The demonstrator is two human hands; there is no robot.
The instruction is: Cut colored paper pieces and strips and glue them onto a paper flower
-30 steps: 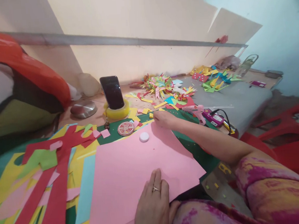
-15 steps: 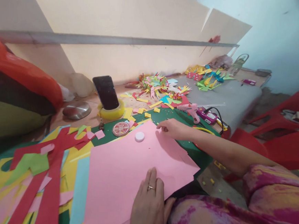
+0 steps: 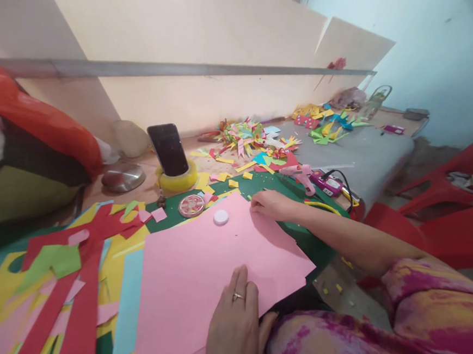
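Observation:
A stack of pink paper sheets lies at an angle on the green surface. My left hand, with a ring on one finger, rests flat on the lower part of the top sheet, fingers stretched forward. At the upper right edge of the stack, the fingers of my right hand are curled and pinch the paper edge; their tips are partly hidden. A small white round disc sits on the top sheet, and a red-and-white patterned disc lies just beyond the sheets.
Cut red, green and yellow paper is piled at left. A phone leans in a yellow tape roll beside a metal lid. A pink glue gun lies behind my right hand. Red chairs stand at right.
My right hand has shifted very slightly right and down along the paper's edge, its fingers more tucked in. My left hand stays put. The view has tilted a little.

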